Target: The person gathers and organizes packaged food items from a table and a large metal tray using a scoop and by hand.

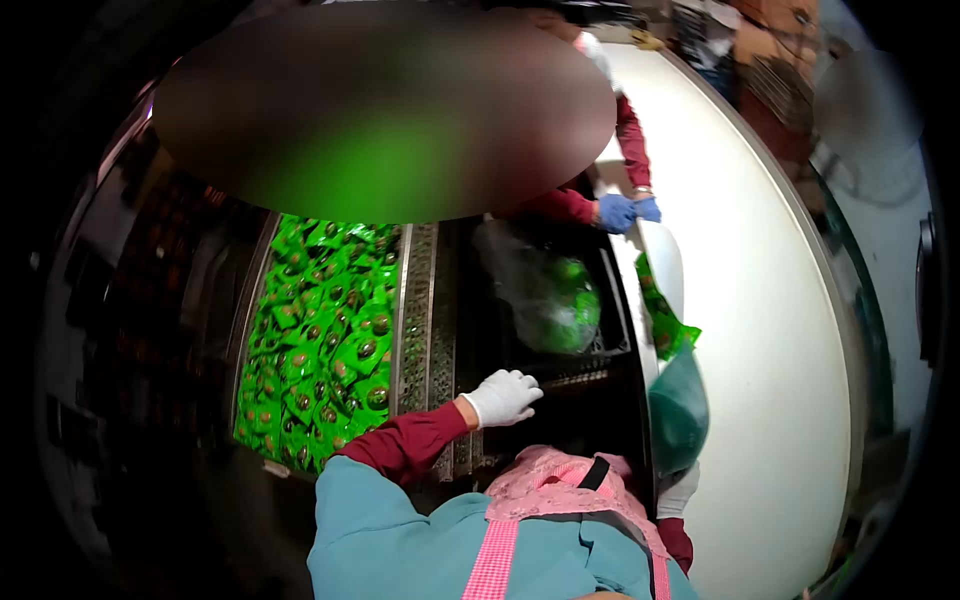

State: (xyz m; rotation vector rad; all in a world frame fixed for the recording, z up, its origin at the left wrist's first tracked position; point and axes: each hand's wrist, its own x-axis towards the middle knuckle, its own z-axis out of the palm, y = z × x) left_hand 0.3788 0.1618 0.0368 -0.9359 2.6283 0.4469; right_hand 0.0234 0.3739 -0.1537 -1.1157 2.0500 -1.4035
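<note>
My left hand (503, 398), in a white glove, is over the dark area beside the metal strip, its fingers loosely bent and a little apart with nothing in them. At the edge of the white table, my right hand (678, 490) touches the lower end of a translucent teal object (678, 410); its fingers are hidden. A green packet (660, 315) lies just above that object. In front of my left hand, a clear plastic bag (555, 300) with green packets inside rests in a dark bin.
Many green packets (320, 340) fill a tray or belt on the left, beside a perforated metal strip (415, 330). The white table (750, 300) curves along the right. Across from me, a co-worker's blue-gloved hands (617, 213) meet at its edge. A large blur covers the upper left.
</note>
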